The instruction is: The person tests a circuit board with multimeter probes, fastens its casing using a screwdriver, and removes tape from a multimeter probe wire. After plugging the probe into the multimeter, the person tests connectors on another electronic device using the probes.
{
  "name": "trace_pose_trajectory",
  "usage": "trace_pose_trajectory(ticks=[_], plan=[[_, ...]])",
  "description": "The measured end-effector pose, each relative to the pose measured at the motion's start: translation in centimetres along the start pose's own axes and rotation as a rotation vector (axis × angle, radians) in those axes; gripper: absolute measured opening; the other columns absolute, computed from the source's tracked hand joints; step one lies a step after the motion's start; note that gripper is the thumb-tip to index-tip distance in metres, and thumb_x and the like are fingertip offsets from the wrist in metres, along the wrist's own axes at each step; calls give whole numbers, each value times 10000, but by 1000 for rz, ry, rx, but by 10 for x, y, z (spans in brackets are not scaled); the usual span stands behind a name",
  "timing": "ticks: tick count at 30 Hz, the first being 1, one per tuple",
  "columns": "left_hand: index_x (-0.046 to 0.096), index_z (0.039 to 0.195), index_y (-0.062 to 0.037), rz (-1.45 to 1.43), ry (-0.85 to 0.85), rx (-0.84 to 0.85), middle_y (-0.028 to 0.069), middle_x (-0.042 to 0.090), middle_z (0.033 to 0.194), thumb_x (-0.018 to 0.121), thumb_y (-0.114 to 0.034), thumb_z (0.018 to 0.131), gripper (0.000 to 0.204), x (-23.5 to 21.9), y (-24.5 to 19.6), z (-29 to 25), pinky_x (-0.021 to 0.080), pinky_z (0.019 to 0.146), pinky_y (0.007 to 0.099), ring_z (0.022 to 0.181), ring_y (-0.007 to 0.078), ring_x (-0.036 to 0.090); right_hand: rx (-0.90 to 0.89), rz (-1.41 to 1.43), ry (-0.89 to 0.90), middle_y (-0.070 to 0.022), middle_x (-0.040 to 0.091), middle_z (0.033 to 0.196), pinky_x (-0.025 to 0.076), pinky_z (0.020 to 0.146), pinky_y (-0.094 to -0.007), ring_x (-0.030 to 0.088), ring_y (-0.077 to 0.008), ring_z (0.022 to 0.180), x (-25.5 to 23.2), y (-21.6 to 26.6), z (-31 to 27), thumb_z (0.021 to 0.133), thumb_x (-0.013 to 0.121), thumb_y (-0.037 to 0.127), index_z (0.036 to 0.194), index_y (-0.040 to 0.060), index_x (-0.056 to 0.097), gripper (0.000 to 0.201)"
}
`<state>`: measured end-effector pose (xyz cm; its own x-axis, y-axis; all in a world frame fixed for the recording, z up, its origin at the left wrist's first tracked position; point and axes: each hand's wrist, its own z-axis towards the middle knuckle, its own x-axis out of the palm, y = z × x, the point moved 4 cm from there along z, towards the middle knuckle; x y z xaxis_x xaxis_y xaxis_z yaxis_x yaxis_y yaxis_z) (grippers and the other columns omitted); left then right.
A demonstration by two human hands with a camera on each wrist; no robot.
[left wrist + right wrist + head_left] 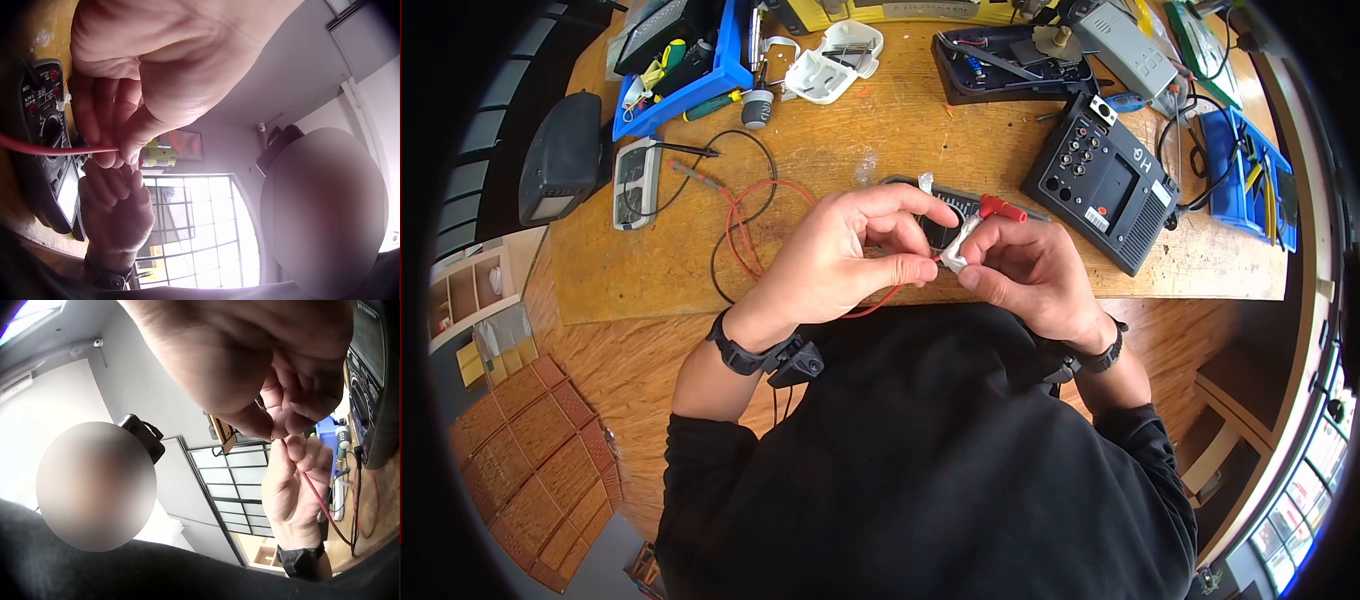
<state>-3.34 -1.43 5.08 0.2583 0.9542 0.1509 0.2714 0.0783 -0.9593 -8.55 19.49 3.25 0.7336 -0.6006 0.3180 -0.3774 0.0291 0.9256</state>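
Clock: read in the head view, centred where the fingertips meet, 12 towards the bench's far edge.
Wire work: judged as close handling of the red wire (pixel 62 151) near one end, both hands meeting over it.
Left hand (pixel 815 265): narrow grip, thumb and fingertips pinching the wire; the hand comes in from 9 o'clock.
Right hand (pixel 1040 280): thumb and curled fingers close together, holding what looks like a crumpled white scrap (pixel 957 250); the hand comes in from 3 o'clock.
Red wire: between the left thumb and fingertips, trailing out towards 8 o'clock, with loops on the bench (pixel 830 150) around 10; its tip is hidden among the fingers.
Red plug (pixel 1005 209): just beside the right index finger, between 1 and 2 o'clock; whether that finger bears it, I cannot tell.
Meter (pixel 53 134): beyond the fingertips at 12 o'clock, partly covered in that view.
Next move: seems to call for a steady left pinch and small, light right fingertip movements; a loose pinch could let the wire slip or twist.
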Motion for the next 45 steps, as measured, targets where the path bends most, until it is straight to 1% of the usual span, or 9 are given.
trace_pose_trajectory(ticks=[15,22,28,30,32,34,37,40,45], plan=[[751,1246,19,184,5,18,47,783,968,744,-14,1011,237,-7,-12,-4,565,834,260,888,103,721,1,-19,94,35,676,986,509,806,-226,613,-23,905,-5,5,-1,1002,763,13,1049,19,714,68],[747,1242,28,118,30,-25,58,780,964,718,-15,1028,220,-7,-8,-1,581,831,273,911,117,739,-17,-32,108,31,673,982,506,786,-223,607,-26,887,-7,6,-1,988,758,4,1044,18,714,72],[690,1350,9,111,120,-33,51,769,995,880,-171,931,494,1,-8,1,586,843,284,917,129,741,-131,-243,104,38,678,901,475,667,-238,584,-37,769,-2,13,-1,934,773,9,978,39,730,69],[674,1385,-11,186,98,126,34,766,1028,974,-252,811,691,2,-13,5,579,860,287,938,124,735,-149,-327,107,36,682,868,467,634,-248,579,-46,727,3,16,1,920,780,16,962,44,734,67],[705,1322,-22,108,84,44,15,759,1035,1006,-242,768,668,4,-16,6,567,879,287,960,110,712,-183,-397,61,20,690,814,468,602,-273,579,-77,666,7,21,2,911,802,43,951,47,743,72],[744,1091,-24,199,68,22,28,763,945,1002,-283,787,476,7,-17,14,562,807,279,841,108,713,-199,-470,97,11,699,842,476,619,-272,594,-80,688,8,27,2,906,811,34,949,41,747,77],[747,1060,-19,141,121,-63,9,748,997,975,-134,808,359,7,-15,17,559,847,280,902,97,678,-227,-563,117,1,711,856,482,636,-268,610,-88,700,12,35,0,897,827,30,944,37,756,85],[748,991,-8,-42,143,-40,9,747,962,947,-77,833,263,6,-7,19,568,823,283,862,101,689,-219,-552,100,0,719,828,490,628,-264,617,-94,681,10,35,-1,907,831,57,950,44,766,79],[776,1015,10,-75,118,-57,38,773,944,919,-44,857,220,-3,-13,17,580,821,278,867,119,719,-129,-497,75,14,726,835,492,628,-245,618,-58,707,-2,34,-2,938,820,83,976,29,775,80]])
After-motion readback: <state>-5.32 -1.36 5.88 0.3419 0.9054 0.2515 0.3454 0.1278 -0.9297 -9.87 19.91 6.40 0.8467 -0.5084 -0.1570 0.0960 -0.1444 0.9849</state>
